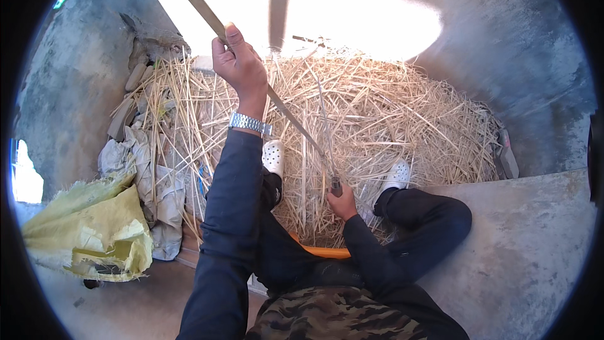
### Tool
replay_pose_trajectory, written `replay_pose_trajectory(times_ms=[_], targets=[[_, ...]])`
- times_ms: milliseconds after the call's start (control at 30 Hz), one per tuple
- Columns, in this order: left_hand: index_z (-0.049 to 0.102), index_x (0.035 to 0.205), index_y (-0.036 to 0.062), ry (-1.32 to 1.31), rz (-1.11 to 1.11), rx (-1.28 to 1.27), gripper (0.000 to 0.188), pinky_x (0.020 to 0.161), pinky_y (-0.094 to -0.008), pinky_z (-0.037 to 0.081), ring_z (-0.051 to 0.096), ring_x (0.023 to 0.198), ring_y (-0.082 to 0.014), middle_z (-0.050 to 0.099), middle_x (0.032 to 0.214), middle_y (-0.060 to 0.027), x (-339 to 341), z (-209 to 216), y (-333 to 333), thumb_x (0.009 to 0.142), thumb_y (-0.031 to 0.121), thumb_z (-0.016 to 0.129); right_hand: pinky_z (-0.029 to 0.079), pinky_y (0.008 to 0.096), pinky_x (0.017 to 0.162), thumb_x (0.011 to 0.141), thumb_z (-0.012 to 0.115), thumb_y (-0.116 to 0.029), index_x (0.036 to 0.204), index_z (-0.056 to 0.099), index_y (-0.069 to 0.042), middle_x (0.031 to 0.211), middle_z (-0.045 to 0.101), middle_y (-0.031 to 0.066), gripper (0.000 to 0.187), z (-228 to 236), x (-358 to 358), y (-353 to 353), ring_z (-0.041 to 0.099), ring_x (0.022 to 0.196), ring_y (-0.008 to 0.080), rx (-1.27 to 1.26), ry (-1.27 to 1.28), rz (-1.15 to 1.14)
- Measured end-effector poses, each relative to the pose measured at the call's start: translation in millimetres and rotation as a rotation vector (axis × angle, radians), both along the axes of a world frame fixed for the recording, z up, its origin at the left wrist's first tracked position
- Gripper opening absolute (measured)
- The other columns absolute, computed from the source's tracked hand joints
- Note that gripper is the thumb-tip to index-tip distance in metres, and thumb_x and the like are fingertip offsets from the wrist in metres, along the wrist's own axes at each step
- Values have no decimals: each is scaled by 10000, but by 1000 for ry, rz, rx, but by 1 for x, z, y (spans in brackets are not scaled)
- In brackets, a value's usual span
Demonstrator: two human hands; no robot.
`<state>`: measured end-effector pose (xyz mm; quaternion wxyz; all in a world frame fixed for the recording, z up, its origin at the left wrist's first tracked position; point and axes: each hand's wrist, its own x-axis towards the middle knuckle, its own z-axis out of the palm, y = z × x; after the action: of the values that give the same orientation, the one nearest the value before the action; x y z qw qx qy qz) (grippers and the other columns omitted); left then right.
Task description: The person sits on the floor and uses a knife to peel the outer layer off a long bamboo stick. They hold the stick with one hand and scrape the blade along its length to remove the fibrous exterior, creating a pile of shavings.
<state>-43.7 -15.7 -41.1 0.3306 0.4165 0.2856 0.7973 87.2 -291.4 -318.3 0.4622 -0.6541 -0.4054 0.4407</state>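
Observation:
My left hand [238,66] is raised in front of me, closed around a long flat strip that looks like split bamboo [200,7]. From its blunt upper end at the far left, the strip slants down to the right. Its lower end comes close to my right hand [343,203]; whether it touches the blade there I cannot tell. Between my knees, my right hand grips the dark handle of a knife [336,186]. The thin blade points away from me and is hard to pick out against the pale shavings behind it.
Straw-like shavings [371,107] cover the floor around my white clogs [272,157]. At the left lie a frayed yellow woven sack [107,230] and a pale crumpled sack [168,214]. An orange edge [327,252] shows beneath me. Concrete walls [509,56] rise around, with glaring light ahead.

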Motion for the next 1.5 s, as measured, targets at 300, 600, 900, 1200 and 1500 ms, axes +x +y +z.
replay_pose_trajectory(times_ms=[300,600,900,1200,1500], targets=[[393,723,121,-7,-50,31,370,328,-193,168,242,380,-1,287,498,79,-9,-2,2,942,383,536,336,336,323,748,514,-53,708,547,40,489,470,69,107,-24,3,-20,423,334,185,-782,205,4],[398,715,125,12,-57,14,360,323,-191,205,274,373,-14,295,490,76,-5,-4,5,944,367,534,400,332,371,713,523,-18,651,487,-48,481,430,31,78,-25,15,-1,424,345,154,-714,1450,-22],[418,726,110,20,-54,31,356,324,-187,195,273,372,0,306,481,82,-4,-8,5,940,364,544,408,318,523,752,585,-112,711,531,-6,551,508,51,126,38,-12,7,498,531,146,29,-124,-43],[420,734,111,-1,-59,19,349,328,-184,192,268,373,-1,308,484,83,1,-1,4,949,364,527,385,348,402,730,478,-48,635,487,-46,474,392,22,95,-40,12,-11,399,350,157,-849,896,-43],[312,632,162,15,-63,-63,491,331,-198,203,236,382,-33,267,484,61,-27,-11,4,943,522,435,396,327,478,754,601,-139,710,526,-2,572,526,54,162,36,-7,2,489,476,173,19,-119,-15]])
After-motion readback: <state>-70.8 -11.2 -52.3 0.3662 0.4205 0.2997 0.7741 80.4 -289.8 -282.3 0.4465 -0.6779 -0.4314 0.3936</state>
